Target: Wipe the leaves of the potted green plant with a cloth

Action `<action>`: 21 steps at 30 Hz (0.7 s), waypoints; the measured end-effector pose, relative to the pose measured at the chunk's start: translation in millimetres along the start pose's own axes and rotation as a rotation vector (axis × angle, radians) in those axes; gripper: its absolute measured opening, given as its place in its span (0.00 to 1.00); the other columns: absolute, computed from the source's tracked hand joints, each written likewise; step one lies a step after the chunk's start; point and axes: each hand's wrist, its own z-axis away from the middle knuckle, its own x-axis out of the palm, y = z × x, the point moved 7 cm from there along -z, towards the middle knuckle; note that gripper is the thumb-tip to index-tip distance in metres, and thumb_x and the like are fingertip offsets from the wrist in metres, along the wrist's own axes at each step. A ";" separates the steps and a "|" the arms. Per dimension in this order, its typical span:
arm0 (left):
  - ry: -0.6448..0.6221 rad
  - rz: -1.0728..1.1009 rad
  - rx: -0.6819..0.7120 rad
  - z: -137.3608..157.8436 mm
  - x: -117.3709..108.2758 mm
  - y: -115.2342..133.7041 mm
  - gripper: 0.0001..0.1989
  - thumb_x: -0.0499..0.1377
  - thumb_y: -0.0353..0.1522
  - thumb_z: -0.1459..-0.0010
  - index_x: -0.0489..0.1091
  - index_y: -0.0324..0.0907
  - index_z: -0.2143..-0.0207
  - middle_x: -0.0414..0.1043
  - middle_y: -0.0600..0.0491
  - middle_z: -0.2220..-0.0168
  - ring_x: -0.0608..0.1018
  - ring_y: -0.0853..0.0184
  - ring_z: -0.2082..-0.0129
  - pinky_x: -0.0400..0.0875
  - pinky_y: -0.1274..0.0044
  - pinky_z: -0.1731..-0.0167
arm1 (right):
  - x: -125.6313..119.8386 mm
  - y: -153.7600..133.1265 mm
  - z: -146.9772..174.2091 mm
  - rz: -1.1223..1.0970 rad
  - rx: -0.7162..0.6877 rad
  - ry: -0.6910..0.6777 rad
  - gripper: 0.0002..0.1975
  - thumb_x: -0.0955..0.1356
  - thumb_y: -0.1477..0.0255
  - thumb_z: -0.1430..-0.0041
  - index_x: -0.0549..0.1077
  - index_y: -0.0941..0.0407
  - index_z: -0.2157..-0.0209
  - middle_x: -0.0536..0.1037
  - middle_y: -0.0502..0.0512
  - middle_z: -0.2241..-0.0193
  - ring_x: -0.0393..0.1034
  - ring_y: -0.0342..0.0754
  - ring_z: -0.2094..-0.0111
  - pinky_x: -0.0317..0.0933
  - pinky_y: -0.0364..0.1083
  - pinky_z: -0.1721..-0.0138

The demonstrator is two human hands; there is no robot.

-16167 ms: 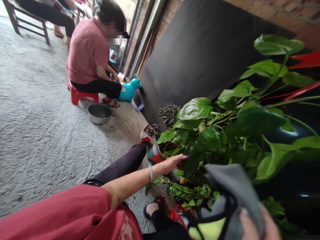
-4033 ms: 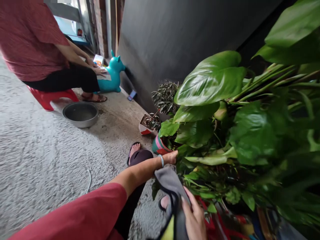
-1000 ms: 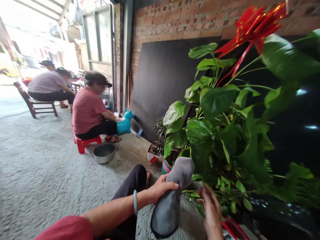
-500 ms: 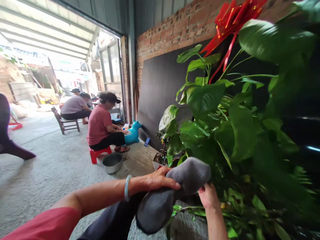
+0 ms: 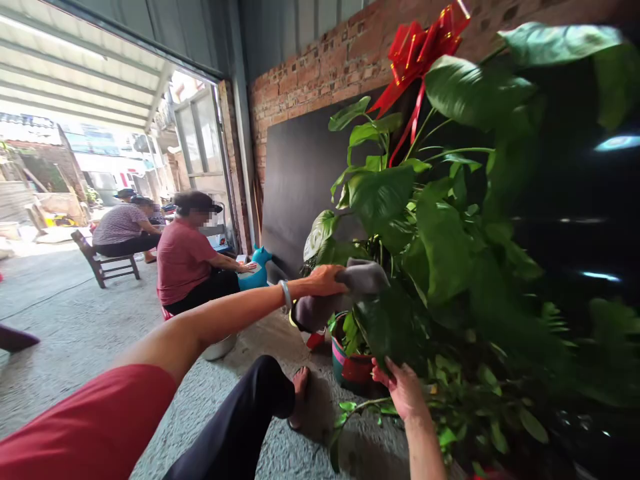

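Note:
A grey cloth (image 5: 367,277) is bunched in my left hand (image 5: 323,280), which reaches forward to the potted plant with its fingers wrapped round the fabric. The cloth hangs down below the hand and is near the upper part of a large dark green leaf (image 5: 393,327). Lower down, my right hand (image 5: 403,387) has its thumb and fingers at the lower edge of that leaf, pinching it. Behind the leaf stands a green pot (image 5: 345,373) with a pink band, partly hidden by foliage.
Big leaves (image 5: 445,247) and a red bow (image 5: 417,60) fill the right side. A dark panel (image 5: 295,180) leans on the brick wall. A person in a red shirt (image 5: 183,267) sits left of a blue animal-shaped toy (image 5: 255,270). Another person sits on a wooden chair (image 5: 107,263).
My left hand has moved forward and up with the cloth, away from my right hand. The right hand now pinches a leaf. My view has shifted, showing my foot and the pot.

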 end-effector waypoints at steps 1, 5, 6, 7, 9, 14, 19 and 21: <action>0.055 -0.046 -0.016 -3.0 -12.1 -6.3 0.29 0.64 0.43 0.44 0.70 0.46 0.41 0.78 0.50 0.51 0.78 0.58 0.50 0.71 0.74 0.52 | -3.8 -4.4 1.2 -0.006 -0.010 0.005 0.24 0.84 0.60 0.77 0.79 0.53 0.74 0.81 0.57 0.74 0.75 0.53 0.75 0.71 0.50 0.75; 0.129 -0.173 -0.062 -15.2 -32.9 -17.9 0.34 0.62 0.43 0.42 0.63 0.44 0.34 0.73 0.44 0.43 0.75 0.53 0.43 0.68 0.69 0.45 | -21.7 -26.3 11.2 -0.050 -0.072 0.036 0.22 0.84 0.56 0.74 0.78 0.51 0.78 0.78 0.53 0.78 0.72 0.51 0.76 0.70 0.53 0.72; 0.113 -0.196 -0.065 -17.7 -27.4 -18.9 0.34 0.62 0.43 0.42 0.63 0.44 0.35 0.72 0.43 0.43 0.75 0.52 0.43 0.68 0.67 0.45 | -25.1 -31.2 13.8 -0.060 -0.086 0.045 0.22 0.83 0.54 0.73 0.76 0.51 0.80 0.76 0.52 0.79 0.70 0.50 0.77 0.70 0.54 0.71; 0.088 -0.216 -0.063 -19.6 -18.0 -19.3 0.34 0.62 0.42 0.42 0.64 0.43 0.35 0.72 0.42 0.43 0.75 0.52 0.44 0.69 0.66 0.45 | -27.4 -35.3 16.0 -0.069 -0.099 0.051 0.23 0.83 0.53 0.74 0.75 0.51 0.82 0.75 0.51 0.80 0.69 0.49 0.77 0.70 0.55 0.70; 0.029 -0.245 -0.026 -20.3 7.5 -16.1 0.33 0.63 0.41 0.43 0.64 0.42 0.36 0.72 0.41 0.44 0.75 0.51 0.45 0.69 0.66 0.46 | -27.6 -39.8 18.7 -0.081 -0.121 0.054 0.25 0.83 0.51 0.75 0.72 0.51 0.84 0.73 0.49 0.81 0.66 0.46 0.78 0.70 0.54 0.69; -0.159 -0.263 0.209 2.8 63.7 17.9 0.26 0.64 0.37 0.45 0.73 0.38 0.45 0.73 0.37 0.49 0.78 0.48 0.53 0.73 0.63 0.54 | -10.1 -27.6 16.2 -0.054 -0.108 0.004 0.24 0.82 0.51 0.72 0.72 0.51 0.83 0.71 0.48 0.82 0.66 0.46 0.77 0.70 0.53 0.69; -0.485 -0.052 0.447 68.6 69.4 55.0 0.12 0.71 0.26 0.63 0.77 0.42 0.72 0.78 0.43 0.68 0.80 0.46 0.62 0.73 0.62 0.59 | -4.8 -10.8 5.4 -0.020 -0.095 0.003 0.21 0.82 0.55 0.68 0.76 0.51 0.75 0.76 0.50 0.77 0.71 0.49 0.74 0.72 0.53 0.69; -0.567 0.275 0.367 90.9 46.5 58.3 0.15 0.72 0.23 0.70 0.76 0.46 0.77 0.77 0.50 0.74 0.80 0.51 0.65 0.74 0.65 0.60 | -3.3 -8.0 2.7 -0.005 -0.097 -0.015 0.20 0.81 0.55 0.65 0.77 0.51 0.74 0.77 0.52 0.76 0.71 0.51 0.74 0.72 0.55 0.67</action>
